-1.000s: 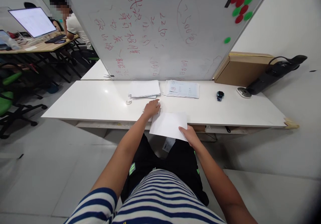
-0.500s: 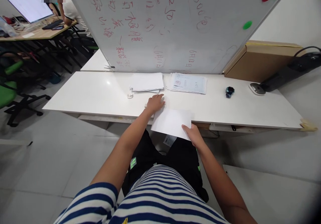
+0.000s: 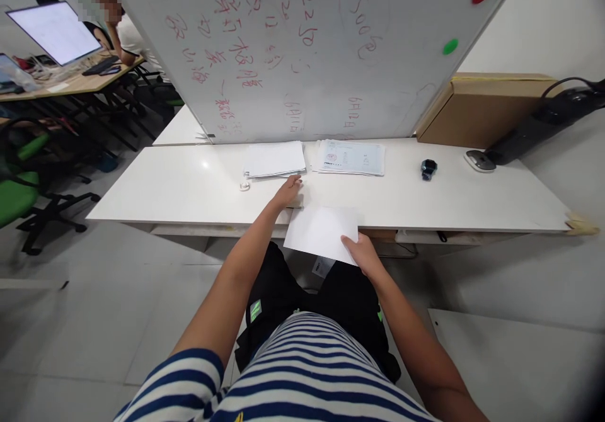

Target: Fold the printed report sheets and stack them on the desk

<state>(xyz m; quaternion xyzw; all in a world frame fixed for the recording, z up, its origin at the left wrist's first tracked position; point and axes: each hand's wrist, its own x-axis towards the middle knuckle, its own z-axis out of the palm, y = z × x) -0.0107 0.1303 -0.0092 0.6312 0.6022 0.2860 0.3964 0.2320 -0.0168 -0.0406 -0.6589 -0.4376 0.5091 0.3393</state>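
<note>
My right hand (image 3: 360, 250) grips a white sheet of paper (image 3: 322, 232) by its right edge, thumb on top. The sheet hangs partly over the desk's front edge. My left hand (image 3: 288, 191) is stretched out above the desk, holding nothing visible, its fingers at the lower right corner of a stack of white paper (image 3: 274, 159). Whether they touch the stack I cannot tell. Beneath that wrist lies a small pale object (image 3: 297, 202), mostly hidden. To the right of the stack lies a pile of bluish printed forms (image 3: 352, 157) with a red stamp.
A whiteboard (image 3: 321, 82) stands along the back of the white desk (image 3: 189, 182). A small white item (image 3: 244, 186) lies left of my hand. Further right are a dark watch (image 3: 428, 169), a mouse (image 3: 480, 160), a black bottle-shaped object (image 3: 534, 123) and a cardboard box (image 3: 477, 113).
My left hand has come off the small pale object and moved slightly left, toward the paper stack. My right hand keeps its hold on the sheet. The camera view has shifted a little.
</note>
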